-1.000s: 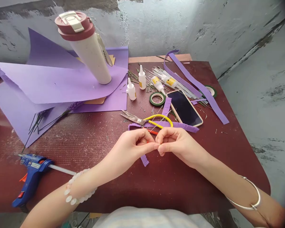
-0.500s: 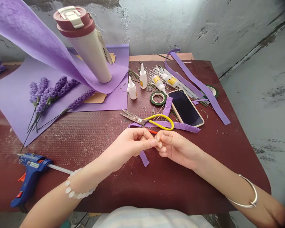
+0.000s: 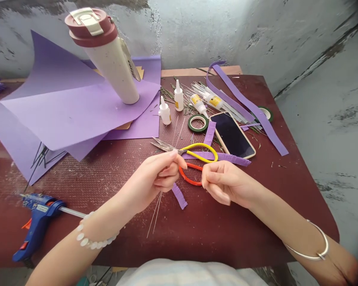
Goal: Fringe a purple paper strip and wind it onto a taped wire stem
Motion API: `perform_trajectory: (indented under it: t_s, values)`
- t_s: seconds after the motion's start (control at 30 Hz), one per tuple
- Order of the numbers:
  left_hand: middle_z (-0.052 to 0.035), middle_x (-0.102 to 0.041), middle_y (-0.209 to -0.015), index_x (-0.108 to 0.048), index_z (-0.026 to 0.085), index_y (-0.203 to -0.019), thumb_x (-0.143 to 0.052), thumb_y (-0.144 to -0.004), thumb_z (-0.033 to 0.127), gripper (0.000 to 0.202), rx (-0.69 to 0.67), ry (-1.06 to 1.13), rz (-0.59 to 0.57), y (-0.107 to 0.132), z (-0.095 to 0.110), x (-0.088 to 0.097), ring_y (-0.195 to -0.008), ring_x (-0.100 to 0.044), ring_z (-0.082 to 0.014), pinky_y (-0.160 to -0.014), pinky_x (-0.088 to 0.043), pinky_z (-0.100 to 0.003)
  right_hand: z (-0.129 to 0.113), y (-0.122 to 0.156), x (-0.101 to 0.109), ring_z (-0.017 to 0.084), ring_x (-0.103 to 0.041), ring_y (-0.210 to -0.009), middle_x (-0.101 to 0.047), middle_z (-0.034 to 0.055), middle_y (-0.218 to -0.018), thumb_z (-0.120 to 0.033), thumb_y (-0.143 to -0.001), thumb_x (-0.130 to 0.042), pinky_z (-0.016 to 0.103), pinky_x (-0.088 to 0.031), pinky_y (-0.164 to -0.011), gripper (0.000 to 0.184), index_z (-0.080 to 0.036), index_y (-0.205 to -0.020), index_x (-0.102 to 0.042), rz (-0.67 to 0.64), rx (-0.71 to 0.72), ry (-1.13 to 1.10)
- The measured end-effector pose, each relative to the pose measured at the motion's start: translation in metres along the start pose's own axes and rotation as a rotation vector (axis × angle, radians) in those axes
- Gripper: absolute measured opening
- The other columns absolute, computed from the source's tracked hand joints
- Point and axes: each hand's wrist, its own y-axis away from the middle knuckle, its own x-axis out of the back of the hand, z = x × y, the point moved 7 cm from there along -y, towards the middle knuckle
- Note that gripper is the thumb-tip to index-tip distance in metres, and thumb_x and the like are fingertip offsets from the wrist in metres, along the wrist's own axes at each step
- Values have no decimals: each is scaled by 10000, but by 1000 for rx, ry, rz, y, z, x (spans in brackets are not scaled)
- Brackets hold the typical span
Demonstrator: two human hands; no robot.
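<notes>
My left hand [image 3: 155, 174] is closed around several thin wire stems [image 3: 154, 212], which stick out above and below the fist. My right hand [image 3: 225, 183] is pinched at the fingertips, a little apart from the left, and I cannot see anything held in it. Just beyond its fingers lies the red loop of the scissors' handle [image 3: 187, 175]. The yellow loop and steel blades of the same scissors [image 3: 164, 145] reach up and left behind my left hand. A short fringed purple paper strip [image 3: 179, 196] lies below my left hand, and a longer one [image 3: 226, 158] crosses under the yellow loop.
The maroon table [image 3: 226, 226] holds purple paper sheets [image 3: 68, 111], a tilted white flask [image 3: 115, 67], glue bottles [image 3: 179, 96], green tape rolls [image 3: 198, 123], a phone [image 3: 232, 135], a wire bundle [image 3: 217, 101] and a blue glue gun [image 3: 38, 222]. Concrete walls stand behind.
My hands have separated, with the left turning and showing the wires below it. The red scissor loop is now visible. A purple sheet has dropped over the lavender stems at left.
</notes>
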Motion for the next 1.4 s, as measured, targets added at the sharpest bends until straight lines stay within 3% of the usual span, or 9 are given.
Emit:
perform_trajectory:
  t_s: [0.1,0.2,0.3,0.47,0.63,0.77,0.87,1.1,1.4]
  values:
    - [86,-174,-583,-606,141,-808,-461,-986,350,310,12,51,-3,-4,-3,4,-458,-121,-40,-421,-119,-166,3,6,-6,37,-423,-307,-553,-31,-399,-402,-893,-678,134,-323,-346,377,-115,-650,-698,-86,-108,239]
    - [88,-182,-575,-603,131,-811,-471,-984,313,284,9,55,0,-15,-9,12,-464,-129,-42,-422,-137,-155,5,11,-15,118,-684,-673,-760,52,-775,-245,-840,-740,192,-531,-632,120,-131,-853,-778,-180,-163,491]
    - [84,-212,-565,-604,118,-790,-479,-977,286,280,-24,69,34,-26,-14,22,-459,-155,-40,-416,-149,-149,5,10,-20,178,-699,-900,-763,66,-944,-247,-795,-785,258,-536,-808,100,-149,-816,-782,-208,-136,637]
    - [54,-338,-601,-648,90,-836,-506,-968,270,264,-40,75,52,-31,-18,25,-471,-278,-32,-442,-242,-145,-1,6,-13,180,-673,-896,-729,48,-1010,-276,-742,-829,266,-514,-775,154,-163,-764,-726,-103,-33,730]
    - [53,-350,-601,-665,86,-850,-523,-961,249,243,-17,117,18,-24,-20,16,-464,-292,-28,-447,-251,-151,-15,3,0,154,-641,-651,-695,34,-689,-311,-896,-647,266,-501,-664,333,-158,-600,-642,121,82,823]
    - [51,-356,-606,-665,92,-867,-525,-961,248,230,20,162,10,-21,-25,13,-477,-307,-38,-461,-273,-161,-50,14,14,181,-660,-764,-728,37,-837,-221,-881,-639,275,-487,-696,84,-181,-839,-700,536,434,1164]
    - [31,-391,-629,-667,86,-855,-517,-963,245,243,3,157,58,-22,-28,15,-552,-405,-70,-547,-376,-192,-58,19,28,163,-623,-582,-665,-4,-627,-259,-961,-535,283,-474,-636,208,-191,-805,-655,723,452,1276]
    - [17,-436,-671,-663,113,-811,-540,-934,299,255,3,122,124,-20,-32,20,-657,-485,-104,-728,-429,-242,-62,13,34,246,-652,-894,-663,90,-938,-156,-912,-569,352,-495,-827,93,-164,-895,-660,779,617,1560]
    - [61,-328,-603,-602,119,-780,-622,-872,301,205,-95,172,277,-11,-17,29,-535,-323,-69,-518,-337,-182,-55,7,32,187,-576,-662,-604,35,-697,-320,-972,-519,315,-451,-661,331,-199,-666,-563,678,468,1528]
